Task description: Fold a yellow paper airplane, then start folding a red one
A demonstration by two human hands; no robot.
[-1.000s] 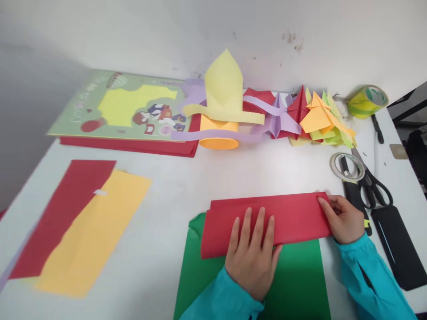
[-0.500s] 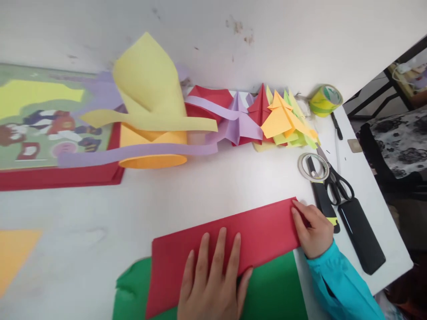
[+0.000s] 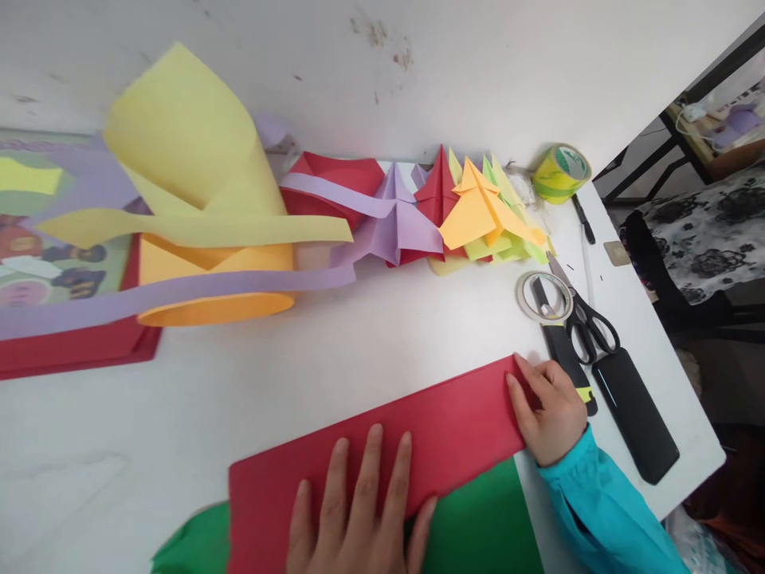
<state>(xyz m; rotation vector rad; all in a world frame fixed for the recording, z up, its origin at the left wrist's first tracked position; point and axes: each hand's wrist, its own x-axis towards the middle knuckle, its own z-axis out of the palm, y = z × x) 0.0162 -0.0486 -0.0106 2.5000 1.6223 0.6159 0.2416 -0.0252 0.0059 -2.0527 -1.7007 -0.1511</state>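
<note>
A folded strip of red paper (image 3: pixel 454 422) lies slantwise across a green sheet (image 3: pixel 478 518) on the white table. My left hand (image 3: pixel 358 510) rests flat on the red paper with its fingers spread; its wrist is cut off by the lower frame edge. At the strip's right end, my right hand (image 3: pixel 550 410) holds the corner between thumb and bent forefinger. A teal sleeve covers that arm. The red paper's lower left part runs out of the picture.
Behind stand a yellow paper cone (image 3: pixel 197 135), an orange paper ring (image 3: pixel 221 307) and several folded paper shapes (image 3: pixel 478 211). To the right lie a tape roll (image 3: pixel 562 174), scissors (image 3: pixel 589 323), a box cutter (image 3: pixel 565 351) and a black phone-like slab (image 3: pixel 637 414).
The view has swung right, so the things at the back appear farther left and an orange sheet has left the picture. Both hands keep to the red paper, in much the same pose.
</note>
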